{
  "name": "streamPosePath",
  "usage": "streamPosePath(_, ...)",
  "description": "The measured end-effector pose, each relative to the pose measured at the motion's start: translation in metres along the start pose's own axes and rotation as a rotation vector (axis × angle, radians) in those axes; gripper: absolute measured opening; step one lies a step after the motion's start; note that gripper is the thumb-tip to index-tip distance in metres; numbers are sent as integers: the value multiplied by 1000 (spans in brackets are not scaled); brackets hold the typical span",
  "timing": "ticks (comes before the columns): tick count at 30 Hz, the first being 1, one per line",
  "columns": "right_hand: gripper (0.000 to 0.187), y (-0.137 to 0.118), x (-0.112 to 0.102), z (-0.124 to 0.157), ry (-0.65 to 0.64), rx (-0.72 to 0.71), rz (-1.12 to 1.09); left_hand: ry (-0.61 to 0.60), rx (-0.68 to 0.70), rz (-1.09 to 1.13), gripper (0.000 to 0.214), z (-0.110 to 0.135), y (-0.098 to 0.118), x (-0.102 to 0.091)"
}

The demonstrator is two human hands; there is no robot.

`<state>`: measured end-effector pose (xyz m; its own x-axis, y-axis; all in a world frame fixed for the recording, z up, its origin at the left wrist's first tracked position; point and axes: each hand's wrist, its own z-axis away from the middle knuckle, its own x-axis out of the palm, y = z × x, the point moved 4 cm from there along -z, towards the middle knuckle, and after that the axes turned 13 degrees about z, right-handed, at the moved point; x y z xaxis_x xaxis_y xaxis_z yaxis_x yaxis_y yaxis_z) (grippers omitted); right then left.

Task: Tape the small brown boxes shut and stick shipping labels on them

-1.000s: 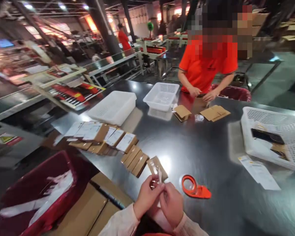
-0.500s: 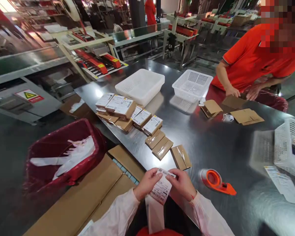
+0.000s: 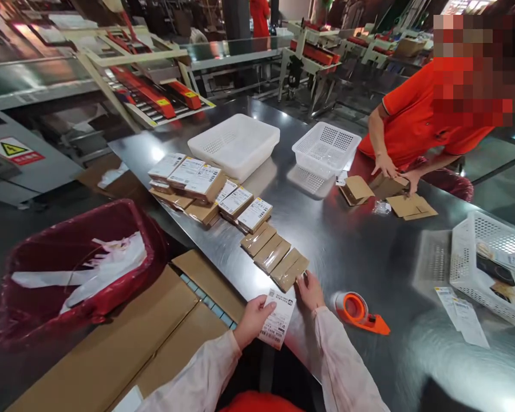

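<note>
half a second ago the white printed barcode label (image 3: 277, 318) was pinched between both hands above the table edge; now it is held by the left hand (image 3: 252, 320) alone, the grip closed on its left edge with the thumb on top, just over the near rim of the table. the right hand (image 3: 309, 290) has been let go of the label and moved forward; its fingers are spread flat, and its fingertips are laid against the near end of the flat brown cardboard packet wrapped in clear film (image 3: 290, 269), nothing being clasped. that packet, which lay apart and askew before, is now lined up as the last in a row of three such packets.

the polished steel table (image 3: 369, 252) is seen to carry a stack of brown boxes with white labels (image 3: 206, 189), an upturned white plastic tray (image 3: 235, 144), a white perforated basket (image 3: 326, 149) and an orange tape dispenser (image 3: 358, 312) just right of the right hand. a second white basket (image 3: 493, 257) is set at the right edge. across the table folded brown card is handled by a person in an orange shirt (image 3: 416, 123). a bin lined with dark red plastic (image 3: 75, 269) and flat cardboard cartons (image 3: 124, 349) are found at the left, with conveyor frames behind.
</note>
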<state>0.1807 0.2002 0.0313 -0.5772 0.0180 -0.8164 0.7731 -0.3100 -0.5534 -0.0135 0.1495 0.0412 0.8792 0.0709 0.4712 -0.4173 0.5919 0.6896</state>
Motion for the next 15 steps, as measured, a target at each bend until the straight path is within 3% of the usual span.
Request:
streamPosePath(2, 44, -11, -10, 7, -90, -35, -56, -8, 15, -35, 42, -3, 0, 3)
streamPosePath(5, 42, -26, -17, 25, -380, -83, -219, -21, 13, -68, 44, -8, -2, 7)
streamPosePath(7, 40, -33, -18, 38, -448, -70, -282, 0, 16, -88, 46, -12, -7, 8)
streamPosePath(12, 34, -32, -14, 53, -240, 42, -239, 147, 111, -180, 42, -20, -12, 2)
streamPosePath(15, 30, -27, -12, 46, -123, 52, -191, 123, 122, -192, 36, -26, -6, -2)
